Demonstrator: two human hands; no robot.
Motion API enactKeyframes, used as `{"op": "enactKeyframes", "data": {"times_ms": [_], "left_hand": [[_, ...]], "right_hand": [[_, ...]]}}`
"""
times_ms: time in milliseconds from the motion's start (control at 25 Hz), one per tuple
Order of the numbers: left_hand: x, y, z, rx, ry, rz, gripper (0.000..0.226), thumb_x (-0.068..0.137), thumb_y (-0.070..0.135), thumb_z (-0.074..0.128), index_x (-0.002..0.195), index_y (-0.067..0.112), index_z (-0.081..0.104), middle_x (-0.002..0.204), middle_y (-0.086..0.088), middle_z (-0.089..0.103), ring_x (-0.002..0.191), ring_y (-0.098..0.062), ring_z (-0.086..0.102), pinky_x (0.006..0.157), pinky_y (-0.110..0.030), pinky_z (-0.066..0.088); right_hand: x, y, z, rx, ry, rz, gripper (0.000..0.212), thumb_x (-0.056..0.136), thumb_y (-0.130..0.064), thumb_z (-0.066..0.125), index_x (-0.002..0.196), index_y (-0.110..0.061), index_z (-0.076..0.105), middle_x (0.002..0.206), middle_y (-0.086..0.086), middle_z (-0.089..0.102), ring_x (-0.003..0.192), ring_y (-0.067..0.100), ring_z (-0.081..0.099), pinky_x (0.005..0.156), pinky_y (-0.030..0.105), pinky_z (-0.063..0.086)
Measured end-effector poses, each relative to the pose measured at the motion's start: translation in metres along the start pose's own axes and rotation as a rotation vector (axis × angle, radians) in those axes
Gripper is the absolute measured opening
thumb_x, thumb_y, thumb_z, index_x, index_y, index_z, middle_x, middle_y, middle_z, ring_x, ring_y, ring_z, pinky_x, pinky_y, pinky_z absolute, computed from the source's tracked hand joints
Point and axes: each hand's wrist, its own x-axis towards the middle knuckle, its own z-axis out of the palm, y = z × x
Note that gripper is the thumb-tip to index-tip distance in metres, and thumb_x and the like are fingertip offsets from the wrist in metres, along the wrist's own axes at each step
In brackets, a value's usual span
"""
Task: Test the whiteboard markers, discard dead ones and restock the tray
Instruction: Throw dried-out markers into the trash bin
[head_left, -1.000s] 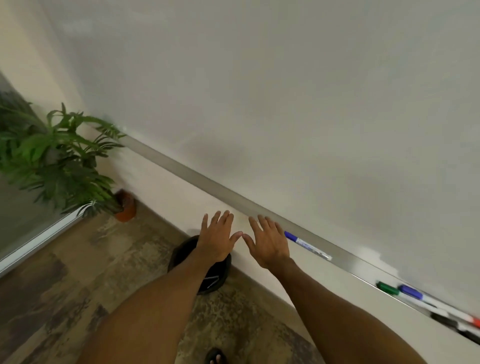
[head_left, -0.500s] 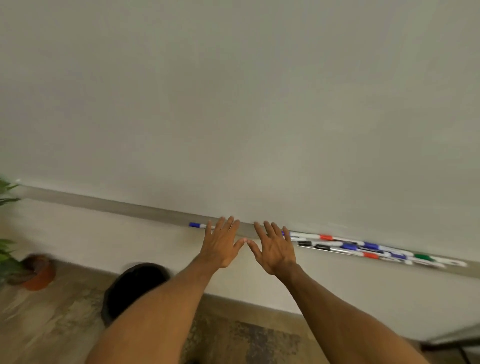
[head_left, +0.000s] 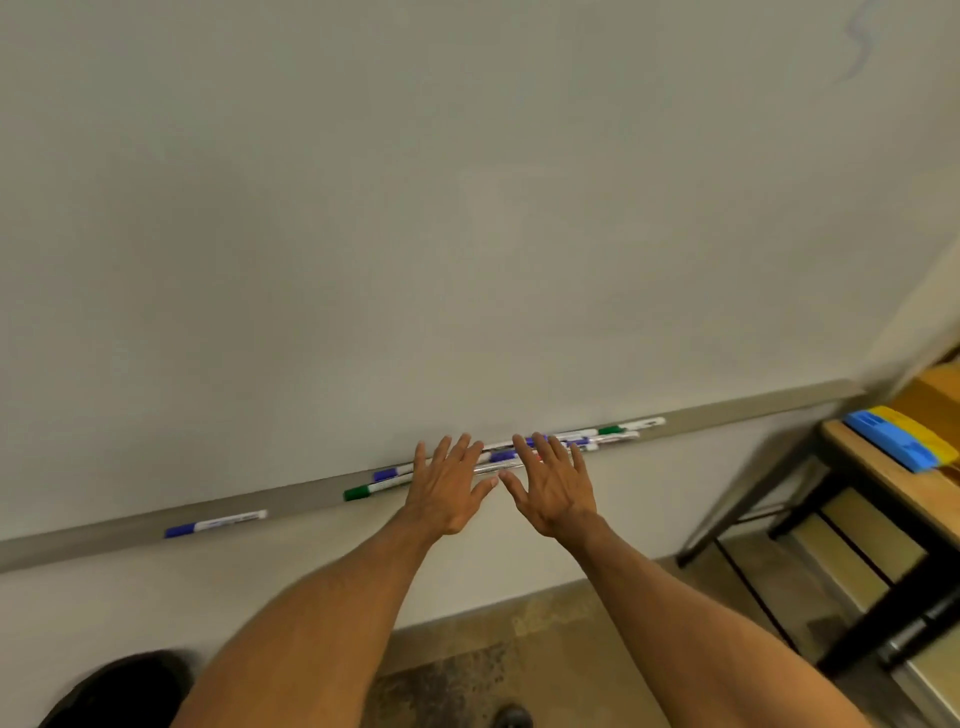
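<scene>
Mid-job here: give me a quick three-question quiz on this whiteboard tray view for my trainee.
1. True or false: the left hand grips a marker.
2. The lone marker lying farthest left on the tray has which cap? A red, B blue, C black.
3. Fill in: the wooden table stands on the view's ____ side.
Key: 1 false; 2 B; 3 right.
</scene>
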Motion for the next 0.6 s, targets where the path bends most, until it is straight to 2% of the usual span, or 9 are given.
{"op": "enactKeyframes", "data": {"times_ms": [40,120,320,600], "left_hand": [[0.010,0.014,0.003,0.007,-0.014,0.028,0.066,0.096,0.060,0.020,0.152,0.026,0.010,0.160,0.000,0.005,0.147,-0.023,0.002,0.116,-0.053,-0.003],[0.029,0.037,0.010,0.018,-0.021,0.071,0.066,0.097,0.059,0.020,0.152,0.025,0.009,0.161,0.000,0.004,0.147,-0.023,0.002,0.116,-0.052,-0.003],[0.080,0.092,0.016,0.005,-0.043,0.148,0.063,0.099,0.055,0.021,0.152,0.024,0.010,0.160,-0.001,0.006,0.147,-0.024,0.003,0.117,-0.054,-0.002],[0.131,0.153,0.040,-0.037,-0.123,0.133,0.062,0.100,0.053,0.020,0.153,0.024,0.005,0.161,0.000,-0.001,0.147,-0.023,-0.003,0.115,-0.052,-0.007]], "right_hand": [[-0.001,0.017,-0.002,-0.005,-0.006,0.038,0.076,0.087,-0.068,-0.006,0.150,-0.028,0.005,0.159,0.004,0.008,0.146,0.024,0.004,0.116,0.046,0.000],[0.001,0.045,-0.004,-0.014,-0.018,0.105,0.064,0.095,-0.060,0.009,0.151,-0.028,0.005,0.159,0.003,0.007,0.146,0.024,0.002,0.116,0.045,0.000],[0.016,0.111,-0.001,-0.022,-0.020,0.183,0.064,0.095,-0.059,0.012,0.150,-0.027,0.008,0.158,0.004,0.011,0.146,0.024,0.005,0.117,0.046,0.003],[0.049,0.180,0.007,-0.032,-0.060,0.213,0.063,0.096,-0.058,0.013,0.150,-0.025,0.011,0.157,0.005,0.014,0.145,0.024,0.009,0.117,0.046,0.006]]}}
